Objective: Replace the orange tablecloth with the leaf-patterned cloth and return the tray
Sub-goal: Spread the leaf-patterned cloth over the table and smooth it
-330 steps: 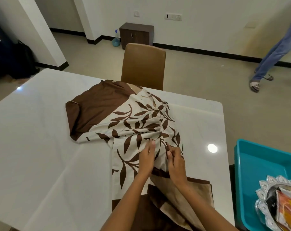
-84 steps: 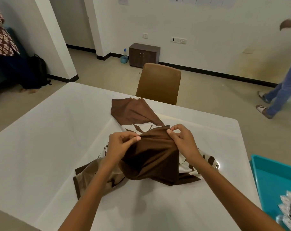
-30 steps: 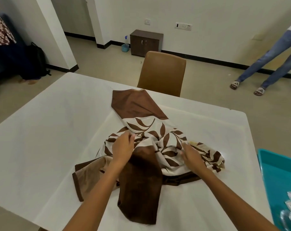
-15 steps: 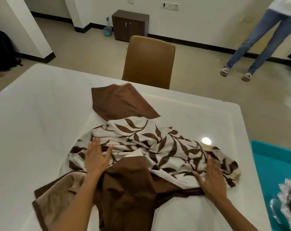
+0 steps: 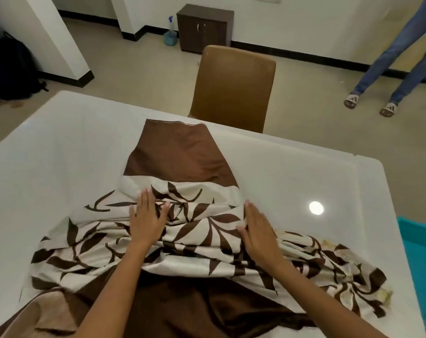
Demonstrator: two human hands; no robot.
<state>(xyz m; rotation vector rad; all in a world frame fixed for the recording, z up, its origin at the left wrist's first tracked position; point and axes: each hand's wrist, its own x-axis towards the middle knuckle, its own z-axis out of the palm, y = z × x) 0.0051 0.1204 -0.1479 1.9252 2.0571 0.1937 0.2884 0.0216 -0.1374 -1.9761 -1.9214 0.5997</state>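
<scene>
Cream fabric printed with brown leaves bunches under both palms: the left hand lies flat with fingers spread wide, the right hand flat with fingers close together, neither gripping anything. Pressed down like this, they seem to be pinning the leaf-patterned cloth so its folds can be pushed outward and opened. It sits mid-table, still gathered, its plain brown band reaching toward twelve o'clock and more brown spilling toward six. The white table is bare around it (no orange cloth in view). At twelve o'clock stands one tan chair; at three o'clock, one teal bin, cut by the frame. Count: two hands, one cloth, one chair, one bin.
</scene>
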